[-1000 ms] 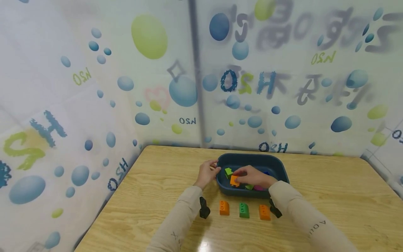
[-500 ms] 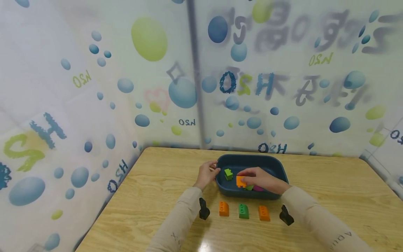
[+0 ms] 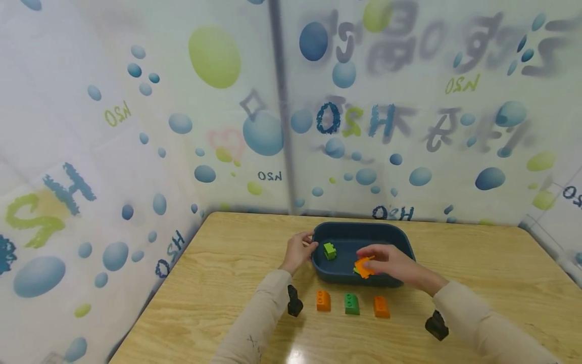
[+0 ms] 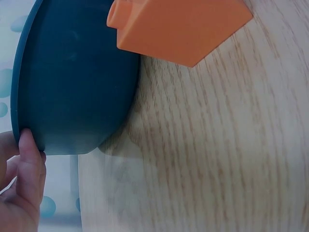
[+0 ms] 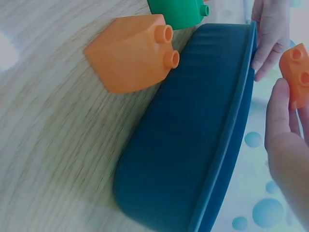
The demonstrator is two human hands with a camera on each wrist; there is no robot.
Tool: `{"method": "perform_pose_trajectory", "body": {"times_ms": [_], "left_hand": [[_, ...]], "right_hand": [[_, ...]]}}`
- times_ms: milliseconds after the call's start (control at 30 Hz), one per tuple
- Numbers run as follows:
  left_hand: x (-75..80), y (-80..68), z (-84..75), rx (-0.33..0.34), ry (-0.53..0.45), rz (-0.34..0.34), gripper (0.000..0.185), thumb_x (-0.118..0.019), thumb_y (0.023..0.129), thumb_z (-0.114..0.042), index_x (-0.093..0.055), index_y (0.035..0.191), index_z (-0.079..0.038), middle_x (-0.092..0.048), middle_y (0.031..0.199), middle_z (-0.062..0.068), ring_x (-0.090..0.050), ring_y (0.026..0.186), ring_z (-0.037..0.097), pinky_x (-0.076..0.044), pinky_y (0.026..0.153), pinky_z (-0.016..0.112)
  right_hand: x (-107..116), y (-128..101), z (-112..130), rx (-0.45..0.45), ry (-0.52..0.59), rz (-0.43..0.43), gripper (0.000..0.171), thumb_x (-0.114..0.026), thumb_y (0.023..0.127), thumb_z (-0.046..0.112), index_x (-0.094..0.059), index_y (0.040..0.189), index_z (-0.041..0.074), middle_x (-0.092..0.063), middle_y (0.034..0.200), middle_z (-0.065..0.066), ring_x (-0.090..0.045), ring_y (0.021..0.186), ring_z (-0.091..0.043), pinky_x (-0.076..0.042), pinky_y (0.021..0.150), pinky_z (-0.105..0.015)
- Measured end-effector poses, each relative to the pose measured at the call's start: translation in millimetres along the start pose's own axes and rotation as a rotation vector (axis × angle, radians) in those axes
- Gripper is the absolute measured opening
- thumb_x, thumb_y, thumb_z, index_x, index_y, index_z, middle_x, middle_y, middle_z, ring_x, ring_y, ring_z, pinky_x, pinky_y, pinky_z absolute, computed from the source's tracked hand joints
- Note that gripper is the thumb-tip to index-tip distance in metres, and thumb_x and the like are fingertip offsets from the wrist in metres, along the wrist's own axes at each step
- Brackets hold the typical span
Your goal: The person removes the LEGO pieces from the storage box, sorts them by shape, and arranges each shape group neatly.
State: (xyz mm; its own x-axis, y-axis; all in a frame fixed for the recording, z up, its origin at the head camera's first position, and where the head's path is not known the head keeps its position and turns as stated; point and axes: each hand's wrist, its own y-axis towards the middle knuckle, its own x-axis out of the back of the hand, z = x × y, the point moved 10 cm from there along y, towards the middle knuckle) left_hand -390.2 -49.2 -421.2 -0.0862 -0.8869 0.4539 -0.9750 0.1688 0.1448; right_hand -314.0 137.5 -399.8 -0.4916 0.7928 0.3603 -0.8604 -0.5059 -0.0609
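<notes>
My right hand [image 3: 385,260] pinches an orange toy building block [image 3: 364,267] between thumb and fingers, tilted, over the right part of a dark blue plastic bin [image 3: 325,271]. The held orange block [image 5: 295,72] shows its studs in the right wrist view, above the bin's rim. At the bin's left end, my left hand [image 3: 299,251] grips the rim; its fingers [image 4: 30,162] touch the wall in the left wrist view. A lime green block [image 3: 329,251] lies inside the bin, to the left. Another green piece shows just under the held block; the right hand hides part of the interior.
In front of the bin, an orange block [image 3: 323,301], a green block [image 3: 351,304] and another orange block [image 3: 382,307] stand in a spaced row on the wooden table [image 3: 227,263]. A patterned curtain wall [image 3: 254,192] rises behind the table.
My right hand has moved right inside the bin, carrying the orange block and tilting it. The purple piece seen earlier is now hidden. My left hand stays at the rim.
</notes>
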Motion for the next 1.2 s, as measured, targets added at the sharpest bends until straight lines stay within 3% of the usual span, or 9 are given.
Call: {"method": "perform_pose_trajectory", "body": {"times_ms": [300, 600, 867, 1200], "left_hand": [[0.8, -1.7, -1.6, -0.008, -0.012, -0.001, 0.034, -0.058, 0.084, -0.002, -0.054, 0.117, 0.005, -0.054, 0.085, 0.015, -0.059, 0.071, 0.035, -0.052, 0.051, 0.044], [1.4, -1.1, 1.0, -0.006, -0.008, -0.008, 0.034, -0.058, 0.084, -0.002, -0.054, 0.117, 0.005, -0.054, 0.086, 0.015, -0.06, 0.07, 0.034, -0.053, 0.053, 0.045], [1.3, 1.8, 1.3, -0.012, 0.001, -0.01, 0.034, -0.058, 0.084, -0.003, -0.055, 0.117, 0.004, -0.054, 0.084, 0.013, -0.059, 0.064, 0.027, -0.053, 0.051, 0.042], [-0.5, 1.9, 1.6, 0.001, 0.008, -0.003, 0.034, -0.058, 0.084, -0.003, -0.055, 0.118, 0.003, -0.054, 0.084, 0.012, -0.058, 0.061, 0.02, -0.053, 0.051, 0.041]], "right_hand": [[12, -22, -13, -0.014, 0.086, -0.009, 0.05, -0.058, 0.087, 0.019, -0.041, 0.122, -0.012, -0.048, 0.116, -0.025, -0.056, 0.093, -0.02, -0.051, 0.078, -0.028], [19, -41, -18, -0.007, 0.061, -0.038, 0.052, -0.061, 0.085, 0.018, -0.041, 0.12, -0.014, -0.048, 0.117, -0.029, -0.055, 0.098, -0.017, -0.05, 0.08, -0.025], [19, -58, -22, -0.003, 0.046, -0.044, 0.05, -0.062, 0.084, 0.016, -0.043, 0.117, -0.016, -0.05, 0.114, -0.03, -0.055, 0.092, -0.003, -0.049, 0.078, -0.02], [14, -74, -34, -0.025, -0.044, -0.005, 0.045, -0.06, 0.085, 0.017, -0.047, 0.115, -0.014, -0.054, 0.108, -0.023, -0.055, 0.086, -0.008, -0.048, 0.073, -0.019]]}}
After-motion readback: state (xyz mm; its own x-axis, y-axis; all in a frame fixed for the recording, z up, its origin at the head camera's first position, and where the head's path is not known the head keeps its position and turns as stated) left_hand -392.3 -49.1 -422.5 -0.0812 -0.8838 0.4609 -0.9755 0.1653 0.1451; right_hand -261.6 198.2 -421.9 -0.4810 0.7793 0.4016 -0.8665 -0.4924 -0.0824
